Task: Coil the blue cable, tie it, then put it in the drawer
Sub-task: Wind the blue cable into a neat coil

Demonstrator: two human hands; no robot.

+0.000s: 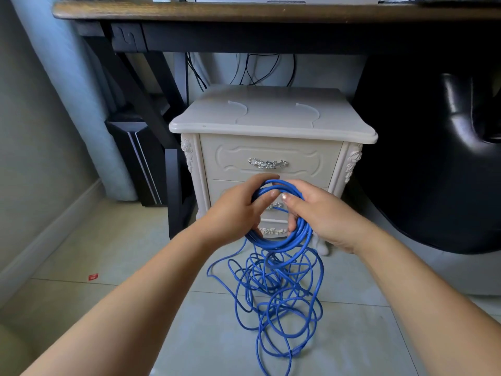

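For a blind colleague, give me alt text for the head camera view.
A person's left hand and right hand grip a partly wound coil of blue cable before a cream cabinet, drawers closed. The rest lies tangled on the tiled floor.

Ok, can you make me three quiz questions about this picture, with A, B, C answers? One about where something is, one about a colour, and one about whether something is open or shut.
1. Where is the loose, tangled part of the blue cable?
A) on the desk
B) on the floor in front of the white cabinet
C) in a bag

2. What colour is the small scrap on the floor at the left?
A) red
B) green
C) yellow

3. The cabinet's top drawer is:
A) pulled open
B) taken out
C) shut

Answers:
1 B: the tangle lies on the tiles below the left hand and right hand, which hold the coiled part.
2 A: the scrap is plainly red.
3 C: the drawer front sits flush in the frame.
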